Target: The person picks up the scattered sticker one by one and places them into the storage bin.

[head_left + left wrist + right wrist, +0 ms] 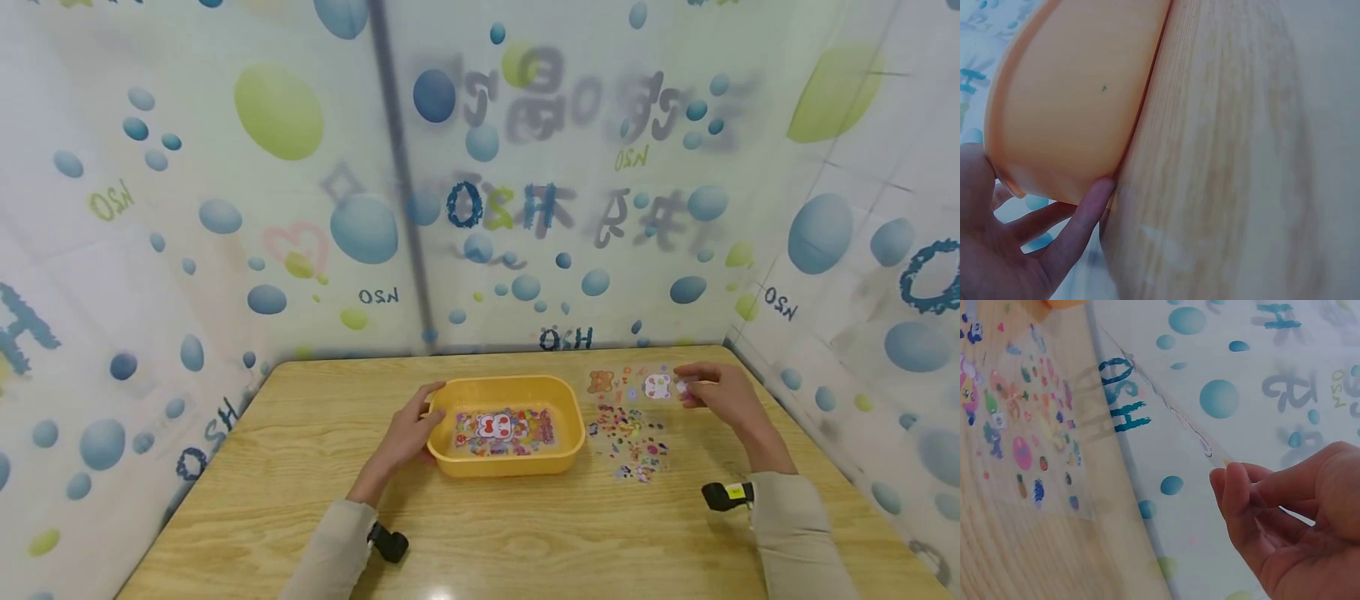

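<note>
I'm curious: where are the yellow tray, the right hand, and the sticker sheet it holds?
Yellow tray (506,468): head view, on its front wall.
Right hand (722,393): head view, on the back of the hand.
Sticker sheet (654,386): head view, on its printed white face.

At lower centre, your left hand (408,428) grips the left rim of a yellow basin (506,467) holding a colourful printed sheet (498,429); at right, your right hand (723,396) pinches a clear sticker sheet (632,392) by its right edge, over the wooden table (555,533).
</note>
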A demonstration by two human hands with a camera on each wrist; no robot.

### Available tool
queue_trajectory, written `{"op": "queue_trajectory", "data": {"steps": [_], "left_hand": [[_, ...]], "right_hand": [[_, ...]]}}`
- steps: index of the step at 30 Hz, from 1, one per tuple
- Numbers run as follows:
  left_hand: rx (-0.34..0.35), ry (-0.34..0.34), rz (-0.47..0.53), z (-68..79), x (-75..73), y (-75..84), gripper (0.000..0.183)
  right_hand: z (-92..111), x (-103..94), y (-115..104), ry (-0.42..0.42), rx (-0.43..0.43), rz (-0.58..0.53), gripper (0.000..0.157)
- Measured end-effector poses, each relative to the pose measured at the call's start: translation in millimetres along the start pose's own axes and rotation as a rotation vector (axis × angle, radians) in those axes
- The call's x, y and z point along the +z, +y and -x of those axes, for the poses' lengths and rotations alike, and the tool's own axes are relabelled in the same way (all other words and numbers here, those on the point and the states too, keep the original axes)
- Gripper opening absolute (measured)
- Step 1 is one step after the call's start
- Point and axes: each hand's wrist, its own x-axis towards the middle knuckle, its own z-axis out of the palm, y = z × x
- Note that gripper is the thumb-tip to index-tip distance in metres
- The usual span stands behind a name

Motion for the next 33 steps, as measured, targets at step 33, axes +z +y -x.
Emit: {"op": "queue_trajectory", "data": {"steps": [33], "left_hand": [[0.012,-0.008,0.008,-0.6,-0.9,-0.4,0.051]], "right_hand": [[1.9,31.7,-59.3,-0.020,-0.203,0.017,0.031]]}}
